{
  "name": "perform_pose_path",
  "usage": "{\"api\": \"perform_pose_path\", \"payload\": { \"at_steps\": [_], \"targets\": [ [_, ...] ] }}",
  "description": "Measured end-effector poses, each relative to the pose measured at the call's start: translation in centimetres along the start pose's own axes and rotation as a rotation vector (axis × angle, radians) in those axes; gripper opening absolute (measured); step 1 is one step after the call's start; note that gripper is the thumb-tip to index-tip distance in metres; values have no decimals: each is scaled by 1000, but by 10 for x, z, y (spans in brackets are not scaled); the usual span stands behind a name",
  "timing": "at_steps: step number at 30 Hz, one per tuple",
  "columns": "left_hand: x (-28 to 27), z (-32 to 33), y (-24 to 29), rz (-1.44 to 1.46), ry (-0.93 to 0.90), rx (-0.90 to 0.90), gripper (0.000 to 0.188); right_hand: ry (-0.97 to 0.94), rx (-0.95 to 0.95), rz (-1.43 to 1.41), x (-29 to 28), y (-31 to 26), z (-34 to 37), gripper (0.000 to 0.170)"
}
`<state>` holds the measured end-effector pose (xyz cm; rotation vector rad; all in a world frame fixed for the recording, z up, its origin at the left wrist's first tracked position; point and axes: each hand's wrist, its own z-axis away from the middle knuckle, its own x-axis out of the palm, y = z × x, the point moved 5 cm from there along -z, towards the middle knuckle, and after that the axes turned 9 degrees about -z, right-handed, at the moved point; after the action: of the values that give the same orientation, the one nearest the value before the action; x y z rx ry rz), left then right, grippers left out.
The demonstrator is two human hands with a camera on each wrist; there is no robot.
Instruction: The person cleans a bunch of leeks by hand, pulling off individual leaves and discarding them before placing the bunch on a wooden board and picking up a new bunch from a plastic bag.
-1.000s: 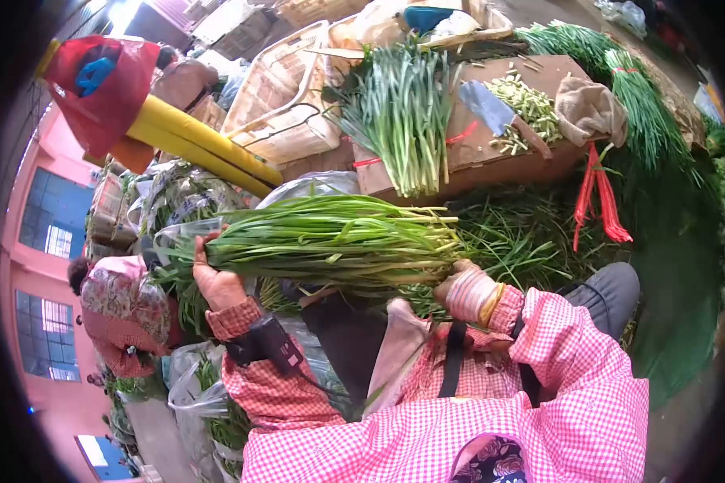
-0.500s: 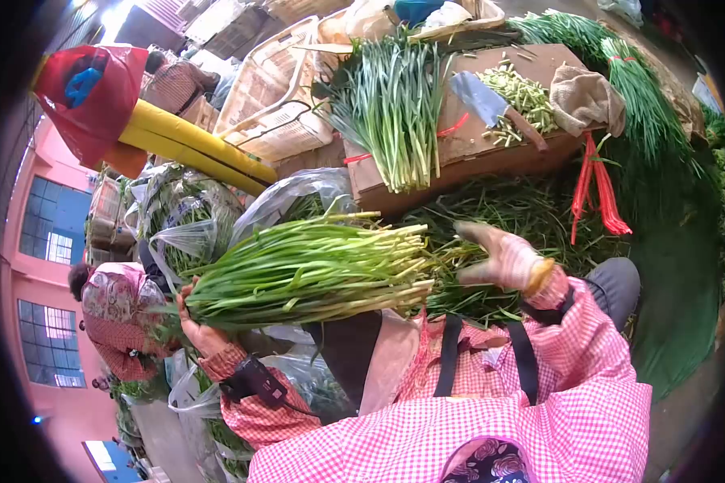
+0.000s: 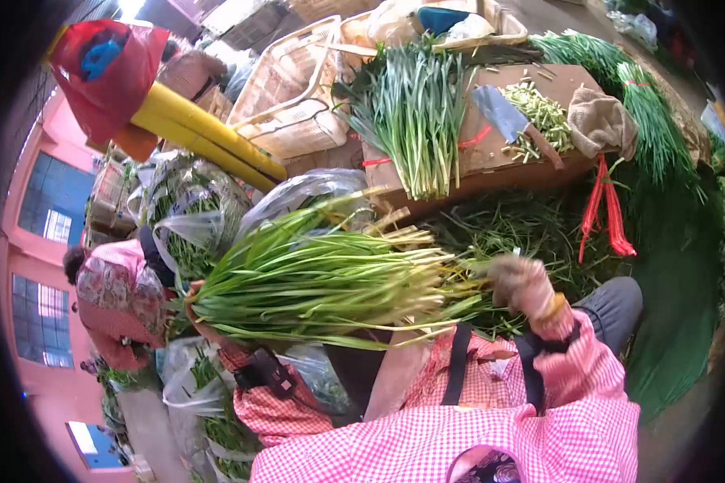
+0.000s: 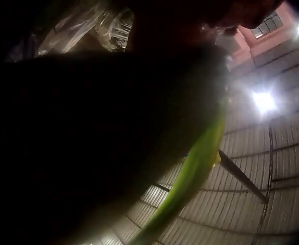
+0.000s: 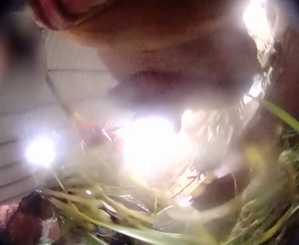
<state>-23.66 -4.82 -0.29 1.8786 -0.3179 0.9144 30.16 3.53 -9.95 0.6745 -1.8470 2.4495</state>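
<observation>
In the head view a loose bunch of long green stalks (image 3: 322, 282) lies across the lap, its pale ends fanned toward the right. My left hand (image 3: 199, 312) grips the leafy end from below, mostly hidden behind the leaves. Beside the pale ends is my gloved right hand (image 3: 525, 288), blurred, with some stalks close to its fingers; whether it holds any cannot be told. The left wrist view is mostly dark, with one green leaf (image 4: 185, 178) across it. Blurred stalks (image 5: 134, 229) run along the bottom of the right wrist view, under glare.
Beyond the lap, a cardboard box (image 3: 491, 165) bears another bunch (image 3: 423, 121), a cleaver (image 3: 499, 113), cut stalk pieces (image 3: 540, 113) and a cloth (image 3: 600, 121). Red ties (image 3: 604, 213) hang at its right. Loose leaves (image 3: 515, 221) lie below; bagged greens (image 3: 193, 209) and another person (image 3: 125, 298) are left.
The right hand let go of the bunch's pale end, spread its fingers, and is now blurred to the right. The bunch has fanned out and dipped; the left hand keeps its grip.
</observation>
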Motion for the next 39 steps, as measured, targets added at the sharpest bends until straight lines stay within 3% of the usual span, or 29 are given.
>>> {"api": "perform_pose_path", "payload": {
  "at_steps": [2, 3, 4, 6, 8, 10, 11, 12, 14, 16, 17, 18, 20, 21, 22, 24, 26, 27, 28, 29, 30, 32, 34, 35, 36, 38, 39],
  "targets": [
    [32, 8, -4, 167, -73, -24, 18, -137, 494, 398, 17, -19, 15, 21],
    [-10, 1, 7, -74, 111, 70, 18, -150, 295, 859, -22, 10, -8, 26],
    [-1, 0, 3, 16, 27, 36, 18, -152, 204, 1532, -53, 25, -26, 24],
    [24, 2, -3, 185, -129, -31, 18, -174, 185, 1802, -16, -21, -27, 34],
    [28, -2, -3, 36, -198, -57, 16, -214, -378, 1491, 38, -48, -17, 38],
    [37, 2, -7, -111, -181, -134, 16, -295, -425, 999, 83, -63, -12, 42],
    [19, 0, -1, -69, -49, -28, 15, -183, -488, 931, 96, -61, -21, 39],
    [15, 1, 1, -47, -38, 12, 16, -57, -534, 993, 107, -59, -32, 40],
    [11, 1, 9, -5, -25, 91, 16, -203, -119, 1032, 127, -26, -51, 42],
    [30, -5, 17, 62, -119, 95, 15, -463, -443, 1014, 160, -30, -6, 41],
    [44, -8, 19, 110, -184, 86, 15, -731, -393, 953, 175, -37, 19, 33],
    [61, -14, 19, 167, -265, 69, 15, -891, -214, 817, 176, -21, 21, 31],
    [90, -21, 18, 264, -407, 42, 14, -560, -309, 879, 136, -8, -15, 33],
    [105, -24, 16, 311, -483, 29, 14, -667, -125, 1146, 139, -28, -11, 45],
    [118, -24, 15, 344, -535, 14, 14, -710, -364, 837, 149, -39, 5, 48],
    [146, -27, 6, 405, -642, -39, 13, -876, -46, 927, 149, -36, 20, 43],
    [166, -26, 5, 452, -711, -64, 13, -620, -190, 1181, 122, -51, -17, 33],
    [175, -26, 2, 475, -736, -80, 13, -225, -389, 927, 107, -82, -21, 32],
    [181, -26, 2, 491, -758, -87, 13, -166, -365, 954, 103, -98, -29, 35],
    [188, -27, 0, 500, -776, -102, 12, -167, -559, 948, 108, -102, -34, 47],
    [195, -28, -2, 509, -790, -117, 12, -180, -636, 971, 120, -99, -44, 66],
    [204, -28, -3, 527, -813, -136, 12, -45, -712, 1096, 138, -91, -63, 83],
    [209, -30, -1, 532, -828, -142, 12, -128, -449, 947, 147, -88, -84, 94],
    [211, -31, -1, 529, -839, -147, 12, -376, -442, 624, 164, -80, -88, 79],
    [215, -31, -2, 528, -846, -160, 12, -560, -94, 34, 179, -79, -70, 66],
    [227, -27, -5, 535, -849, -182, 12, -420, -309, 25, 193, -81, -62, 48],
    [229, -26, -7, 545, -847, -189, 12, -347, -339, -379, 194, -87, -58, 33]
  ]
}}
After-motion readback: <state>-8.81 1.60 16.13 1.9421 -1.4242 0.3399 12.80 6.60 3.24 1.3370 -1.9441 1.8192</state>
